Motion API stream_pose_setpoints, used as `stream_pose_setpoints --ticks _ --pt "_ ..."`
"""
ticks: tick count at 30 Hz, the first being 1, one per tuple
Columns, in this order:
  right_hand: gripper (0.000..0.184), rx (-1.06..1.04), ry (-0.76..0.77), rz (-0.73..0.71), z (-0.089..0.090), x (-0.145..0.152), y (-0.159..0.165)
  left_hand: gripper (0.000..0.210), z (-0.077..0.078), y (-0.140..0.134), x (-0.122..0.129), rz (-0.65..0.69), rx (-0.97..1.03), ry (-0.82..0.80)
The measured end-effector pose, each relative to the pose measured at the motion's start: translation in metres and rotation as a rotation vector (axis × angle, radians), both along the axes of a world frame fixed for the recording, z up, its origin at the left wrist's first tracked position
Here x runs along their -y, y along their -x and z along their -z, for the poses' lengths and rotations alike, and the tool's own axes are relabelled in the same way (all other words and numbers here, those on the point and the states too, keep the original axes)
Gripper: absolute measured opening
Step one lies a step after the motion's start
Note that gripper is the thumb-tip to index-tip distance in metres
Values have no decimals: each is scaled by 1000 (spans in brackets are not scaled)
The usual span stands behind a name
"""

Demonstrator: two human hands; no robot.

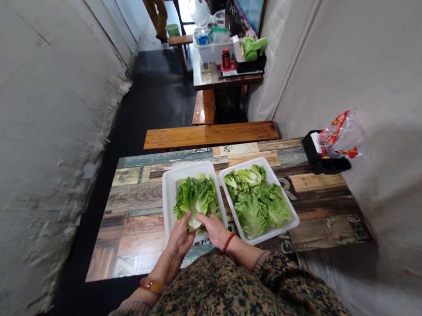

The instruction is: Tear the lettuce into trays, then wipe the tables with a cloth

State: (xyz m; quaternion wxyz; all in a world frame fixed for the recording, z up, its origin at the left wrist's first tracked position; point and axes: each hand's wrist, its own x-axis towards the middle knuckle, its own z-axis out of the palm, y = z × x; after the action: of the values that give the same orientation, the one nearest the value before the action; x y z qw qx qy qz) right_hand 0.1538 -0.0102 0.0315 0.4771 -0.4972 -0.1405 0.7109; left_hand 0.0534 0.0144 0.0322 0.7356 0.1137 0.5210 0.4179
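Note:
A bunch of green lettuce leaves (196, 196) is held by its pale stem end over the left white tray (170, 181). My left hand (180, 235) is closed on the near left side of the stem, thumb pointing up along it. From the right, my right hand (215, 230) pinches the same stem end, with a red bead bracelet at the wrist. More leaf shows in the tray under and beside the bunch. A second white tray (293, 223) stands close on the right, with several lettuce leaves (255, 201) lying in it.
The trays stand on a wood-patterned table (138, 226). At its right end, by the wall, is a black caddy (322, 160) with a plastic bag (342, 134). Beyond are a wooden bench (210, 134), another table (206, 78) with containers, and a person (152, 0).

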Motion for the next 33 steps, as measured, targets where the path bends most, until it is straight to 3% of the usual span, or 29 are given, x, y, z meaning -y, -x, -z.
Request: stream_pose_setpoints --ticks 9,16,20,23,25,28,30,33 --pt "39 81 -41 83 3 13 -13 29 -7 -12 17 100 9 -18" --pt "43 161 -92 190 -1 27 -38 34 3 -26 25 240 0 -30" --pt "40 388 -51 273 -7 38 -67 38 9 -30 24 294 -32 54" --pt "37 511 -32 345 -14 53 -106 41 11 -32 23 339 -18 91" --pt "37 720 -46 377 -20 65 -135 41 12 -34 23 354 -15 92" --pt "43 1241 -155 335 -25 83 -164 42 14 -38 23 365 -4 84" --pt "54 1515 -207 214 -23 93 -167 42 14 -41 22 369 4 81" --pt "64 1680 -160 -81 -10 101 -150 41 15 -42 22 370 4 82"
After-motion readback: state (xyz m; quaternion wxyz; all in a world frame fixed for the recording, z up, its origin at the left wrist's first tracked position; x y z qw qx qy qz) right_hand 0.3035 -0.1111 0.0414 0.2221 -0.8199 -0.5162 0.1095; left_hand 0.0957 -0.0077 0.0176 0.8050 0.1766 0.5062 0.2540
